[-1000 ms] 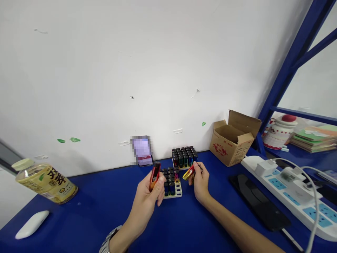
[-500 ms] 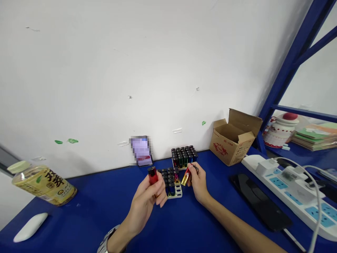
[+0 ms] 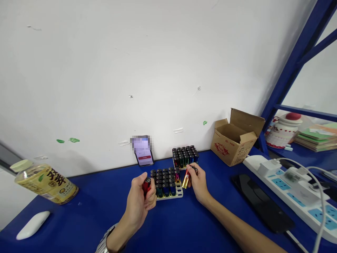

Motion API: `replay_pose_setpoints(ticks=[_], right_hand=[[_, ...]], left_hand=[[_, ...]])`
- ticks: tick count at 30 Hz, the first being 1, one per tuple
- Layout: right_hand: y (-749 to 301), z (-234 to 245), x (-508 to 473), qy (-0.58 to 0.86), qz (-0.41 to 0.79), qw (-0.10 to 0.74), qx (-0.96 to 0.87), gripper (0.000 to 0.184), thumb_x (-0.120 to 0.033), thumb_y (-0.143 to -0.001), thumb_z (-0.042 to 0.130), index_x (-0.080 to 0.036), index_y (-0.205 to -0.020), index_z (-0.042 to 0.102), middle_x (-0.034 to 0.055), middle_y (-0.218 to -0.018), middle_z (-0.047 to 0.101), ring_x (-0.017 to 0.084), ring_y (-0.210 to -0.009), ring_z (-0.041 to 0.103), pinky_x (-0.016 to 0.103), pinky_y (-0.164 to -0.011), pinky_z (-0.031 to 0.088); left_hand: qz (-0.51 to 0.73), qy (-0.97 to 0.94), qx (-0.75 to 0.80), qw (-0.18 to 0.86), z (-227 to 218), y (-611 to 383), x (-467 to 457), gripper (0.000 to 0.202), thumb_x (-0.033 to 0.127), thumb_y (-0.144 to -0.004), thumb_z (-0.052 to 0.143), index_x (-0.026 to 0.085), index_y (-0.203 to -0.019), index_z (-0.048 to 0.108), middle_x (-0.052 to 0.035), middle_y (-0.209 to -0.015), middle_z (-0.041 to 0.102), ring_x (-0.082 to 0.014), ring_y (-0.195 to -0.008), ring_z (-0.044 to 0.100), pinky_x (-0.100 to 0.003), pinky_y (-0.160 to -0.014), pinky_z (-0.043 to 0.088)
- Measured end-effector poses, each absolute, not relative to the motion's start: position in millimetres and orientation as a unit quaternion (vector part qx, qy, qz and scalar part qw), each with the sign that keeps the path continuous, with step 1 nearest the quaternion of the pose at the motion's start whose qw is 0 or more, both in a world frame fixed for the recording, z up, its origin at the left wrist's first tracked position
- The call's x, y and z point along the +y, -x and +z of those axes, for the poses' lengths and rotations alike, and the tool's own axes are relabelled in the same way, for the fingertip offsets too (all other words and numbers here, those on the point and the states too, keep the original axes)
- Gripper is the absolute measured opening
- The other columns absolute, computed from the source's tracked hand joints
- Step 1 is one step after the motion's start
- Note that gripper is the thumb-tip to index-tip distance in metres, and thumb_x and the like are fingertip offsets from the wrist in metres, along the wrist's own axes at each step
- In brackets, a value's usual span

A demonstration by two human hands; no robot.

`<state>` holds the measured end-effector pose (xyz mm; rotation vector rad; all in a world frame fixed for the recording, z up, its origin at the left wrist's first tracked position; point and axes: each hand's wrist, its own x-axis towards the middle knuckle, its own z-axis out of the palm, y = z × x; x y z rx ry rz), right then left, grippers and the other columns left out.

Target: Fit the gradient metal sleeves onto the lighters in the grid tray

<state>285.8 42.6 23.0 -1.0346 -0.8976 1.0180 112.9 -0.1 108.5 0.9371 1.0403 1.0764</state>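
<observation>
1. We're over a deep-blue tabletop (image 3: 86, 219), with the action near its back edge, against the white wall.
2. Our left hand (image 3: 138, 201) is closed around a glossy red lighter (image 3: 146, 187), fingers curled tight and its black top poking out above them, just left of the tray. A metal wristwatch (image 3: 104, 244) sits on that wrist.
3. Our right hand (image 3: 197, 183) is pinching a shiny gold-and-red lighter (image 3: 186, 179) between thumb and fingertips. It tilts with the gold end down, right beside the tray's right end.
4. Between the hands sits a cream plastic slotted tray (image 3: 180, 192), with rows of upright black-topped lighters (image 3: 164, 179) filling most of it. We can see open slots at its right end.
5. Behind it, at the back edge, stands a tight block of upright black-topped lighters (image 3: 185, 156), with no gaps that we can make out.
6. So far, then, most slots are filled, two lighters are in hand, and a few holes remain open. The exact count is too small to call.
7. Around us are an open brown cardboard box (image 3: 234, 140) towards the back right corner and a white power strip (image 3: 286, 189) along the right edge.
</observation>
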Motion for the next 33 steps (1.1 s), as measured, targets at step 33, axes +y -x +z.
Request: replay_pose_setpoints(ticks=[33], right_hand=[[-292.6, 14.5, 58.5, 0.430, 0.400, 0.766, -0.261, 0.031, -0.034, -0.073, 0.062, -0.020, -0.055, 0.042, -0.0079, -0.048, 0.038, 0.008, -0.045, 0.034, 0.021, -0.043, 0.029]], left_hand=[[0.170, -0.867, 0.437, 0.168, 116.6, -156.4, 44.6, 0.018, 0.022, -0.082, 0.055, 0.022, -0.091, 0.071, -0.0087, -0.089, 0.067, -0.0289, -0.099, 0.052, -0.040, -0.082, 0.039]])
